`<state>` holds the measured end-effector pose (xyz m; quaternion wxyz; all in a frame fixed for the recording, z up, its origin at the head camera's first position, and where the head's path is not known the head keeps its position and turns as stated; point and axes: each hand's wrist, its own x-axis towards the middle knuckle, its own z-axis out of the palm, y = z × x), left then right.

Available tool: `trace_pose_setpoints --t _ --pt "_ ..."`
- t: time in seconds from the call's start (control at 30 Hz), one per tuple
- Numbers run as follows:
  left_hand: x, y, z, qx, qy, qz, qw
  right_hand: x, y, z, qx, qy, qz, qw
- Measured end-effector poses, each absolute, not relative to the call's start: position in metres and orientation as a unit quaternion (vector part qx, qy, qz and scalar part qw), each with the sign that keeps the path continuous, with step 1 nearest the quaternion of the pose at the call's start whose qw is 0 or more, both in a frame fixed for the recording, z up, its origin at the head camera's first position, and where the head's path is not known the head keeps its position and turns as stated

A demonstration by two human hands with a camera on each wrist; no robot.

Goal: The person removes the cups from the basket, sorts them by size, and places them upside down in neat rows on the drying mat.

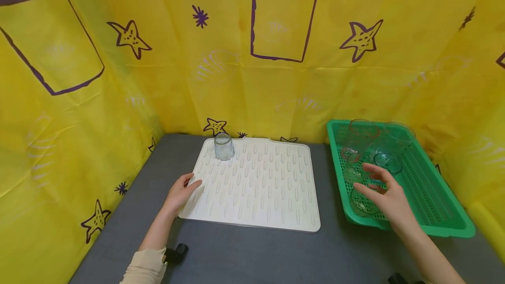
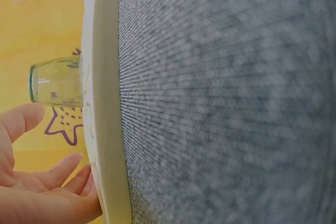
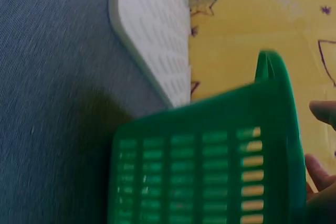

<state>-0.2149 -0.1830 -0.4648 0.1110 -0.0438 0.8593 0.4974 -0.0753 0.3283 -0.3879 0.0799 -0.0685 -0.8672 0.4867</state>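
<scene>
A clear glass tumbler stands on the back left of a white ribbed drying mat, its narrower end up. My left hand is at the mat's left edge, thumb and fingers apart with nothing between them; the left wrist view shows the tumbler beyond the thumb. On the right, my right hand hovers over the near part of a green basket, fingers loosely bent and holding nothing. Several clear glasses are in the basket, including a pink-tinted stemmed glass and another tall glass.
Grey cloth covers the table, with a strip between mat and basket. A yellow curtain with purple drawings hangs close behind and at both sides. The basket's slotted wall rises beside the right wrist.
</scene>
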Motion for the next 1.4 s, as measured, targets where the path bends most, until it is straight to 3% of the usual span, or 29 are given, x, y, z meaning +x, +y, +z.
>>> trace_pose_setpoints --t 0.37,0.77,1.4 --pt "-0.213 -0.186 -0.462 -0.045 0.862 0.492 0.112 -0.072 0.357 -0.392 -0.078 -0.899 0.428 0.061" --pt "-0.213 -0.188 -0.464 -0.046 0.859 0.496 0.115 -0.076 0.368 -0.389 -0.019 -0.924 0.378 -0.057" --pt "-0.214 -0.183 -0.465 -0.039 0.864 0.489 0.115 -0.075 0.367 -0.399 0.025 -0.93 0.354 -0.094"
